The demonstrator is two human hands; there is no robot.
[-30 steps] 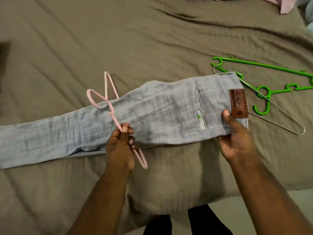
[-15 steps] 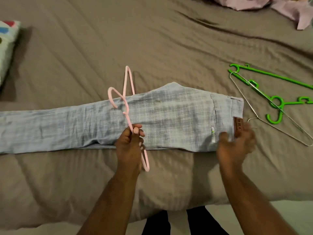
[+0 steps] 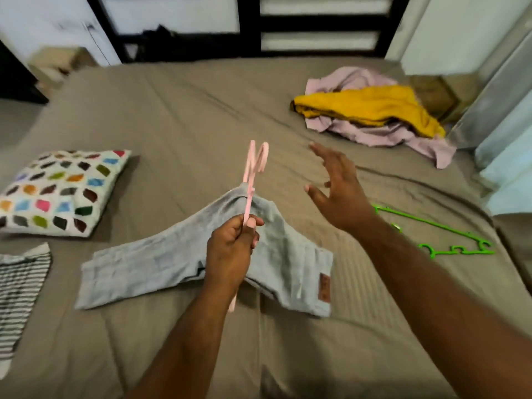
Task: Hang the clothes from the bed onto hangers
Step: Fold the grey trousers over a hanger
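My left grip (image 3: pixel 230 251) pinched the pink hanger (image 3: pixel 253 168), jeans (image 3: pixel 161 263) draped through it with both ends on the bed (image 3: pixel 187 116), while my right grip (image 3: pixel 336 194) hovered spread and empty to the right; lifted unsupported, the uneven denim could slide off.

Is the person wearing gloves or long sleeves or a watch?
No. The left hand and the right hand are bare: no gloves, rings or watch that I can see. The left forearm and the right forearm are bare too, with no sleeve showing in this view.
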